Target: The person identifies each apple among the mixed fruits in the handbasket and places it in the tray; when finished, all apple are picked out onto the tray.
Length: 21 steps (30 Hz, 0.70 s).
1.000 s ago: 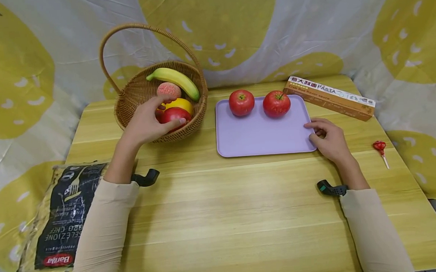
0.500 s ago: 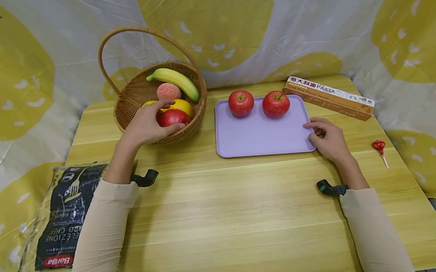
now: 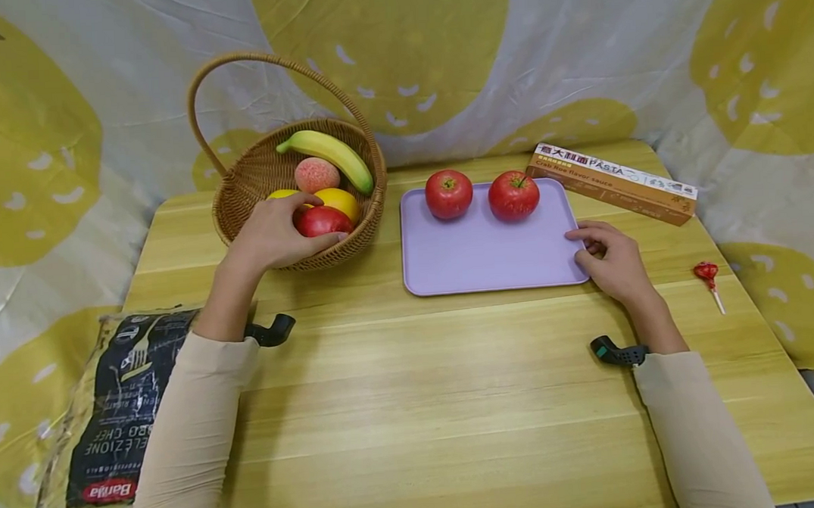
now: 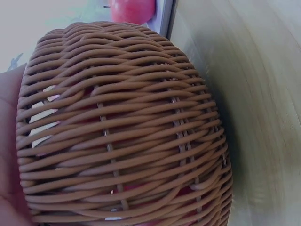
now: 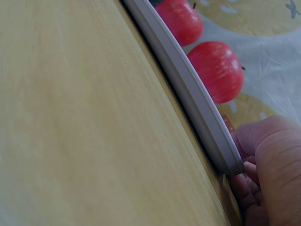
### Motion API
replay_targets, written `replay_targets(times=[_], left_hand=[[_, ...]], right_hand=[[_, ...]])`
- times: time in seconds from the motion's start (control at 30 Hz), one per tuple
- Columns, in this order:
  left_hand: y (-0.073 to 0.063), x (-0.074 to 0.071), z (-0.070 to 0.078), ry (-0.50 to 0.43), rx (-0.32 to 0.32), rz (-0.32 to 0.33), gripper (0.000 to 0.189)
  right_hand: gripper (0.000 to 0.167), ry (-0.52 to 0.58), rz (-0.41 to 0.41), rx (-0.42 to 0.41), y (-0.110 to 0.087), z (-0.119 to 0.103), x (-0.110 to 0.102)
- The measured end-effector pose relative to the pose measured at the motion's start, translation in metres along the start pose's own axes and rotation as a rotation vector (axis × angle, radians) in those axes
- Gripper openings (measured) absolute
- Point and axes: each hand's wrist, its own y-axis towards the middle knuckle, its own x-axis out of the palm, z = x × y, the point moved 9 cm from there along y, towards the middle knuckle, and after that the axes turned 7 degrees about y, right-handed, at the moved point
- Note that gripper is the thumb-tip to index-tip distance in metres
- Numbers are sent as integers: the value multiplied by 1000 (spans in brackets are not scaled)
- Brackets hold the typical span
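Note:
A wicker basket stands at the back left. In it lie a banana, a pinkish peach-like fruit, yellow fruit and a glossy red fruit. My left hand reaches over the front rim, fingers and thumb curled round the red fruit. The left wrist view is mostly basket wall, which hides the grip. My right hand pinches the right edge of a lilac tray, thumb at its rim. Two red apples sit toward the tray's back.
Behind the tray's right corner lies a pasta box. A red lollipop rests at the right side of the wooden table. Under the left forearm is a dark pasta bag. A patterned cloth hangs behind the table.
My left hand's fingers have lowered and drawn in toward the thumb around the red fruit, and more of the yellow fruit shows. The right hand keeps its hold on the tray's edge.

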Motion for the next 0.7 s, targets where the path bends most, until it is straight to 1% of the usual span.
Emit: replay_targets(times=[0.27,0.37,0.53,0.7], left_hand=[[-1,-4,1,-30,-9,55,72],[-2,-7,1,-58,-6,94,72],[-2,-13,2,-118,20,172,71],[-2,-16,1,-140,29,210,75]], right_hand=[[32,5,1,-4,0,-1,0],[32,4,0,-2,0,-1,0],[33,4,-5,9,-1,-1,0],[32,3,-6,11,-1,-1,-1]])
